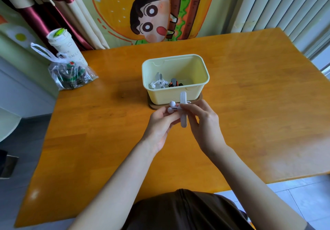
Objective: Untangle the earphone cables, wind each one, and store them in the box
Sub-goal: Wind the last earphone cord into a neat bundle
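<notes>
Earphones (172, 103), round and white, sit on a flat plastic winder (183, 122). Our left hand (161, 128) and right hand (203, 124) pinch it.

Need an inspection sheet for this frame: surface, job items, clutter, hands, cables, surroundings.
Surface: orange wooden table, glossy.
Job's things: pale yellow box, open, on a brown board; inside it a wound white earphone set and a dark one; white winder with earbuds held in front of the box.
Clutter: tied plastic bag and white cup at the far left corner.
Hands: left hand holds the earbuds; right hand pinches the winder.
Cables: white cable wrapped round the winder's middle; none loose on the table.
Surroundings: cartoon curtain behind, white slatted blind at right.
</notes>
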